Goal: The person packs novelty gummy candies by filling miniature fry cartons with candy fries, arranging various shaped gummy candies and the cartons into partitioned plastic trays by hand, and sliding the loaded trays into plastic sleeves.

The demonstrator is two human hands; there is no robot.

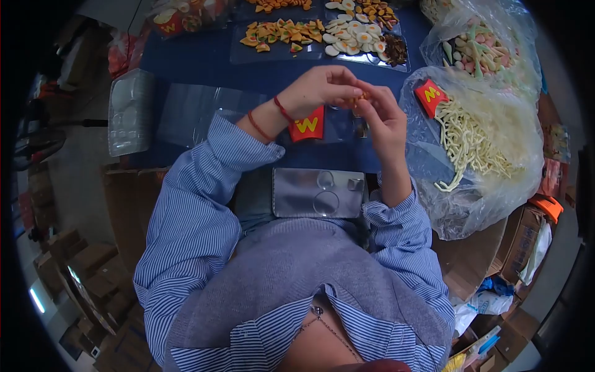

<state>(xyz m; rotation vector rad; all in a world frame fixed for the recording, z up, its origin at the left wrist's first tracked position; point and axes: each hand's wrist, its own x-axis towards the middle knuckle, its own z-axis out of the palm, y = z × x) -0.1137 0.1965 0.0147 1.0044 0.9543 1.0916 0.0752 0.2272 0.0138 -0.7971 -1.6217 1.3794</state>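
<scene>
My left hand (322,90) and my right hand (384,115) meet above the blue table, fingertips pinched together around a small orange piece (359,98). Below my left wrist, with its red bands, lies a red carton with a yellow M-like mark (308,126), partly hidden by the wrist. A clear tray (338,133) is partly visible beside that carton, under my hands. Another red carton (430,97) lies to the right, touching a heap of pale, fry-like strands (471,139) on a plastic bag. Both sets of fingers are closed.
Clear molded trays (131,111) are stacked at the left. Flat trays behind my hands hold orange pieces (282,34) and egg-like pieces (353,36). A bag of pastel pieces (480,49) is at the back right. A clear container (318,193) lies near my lap.
</scene>
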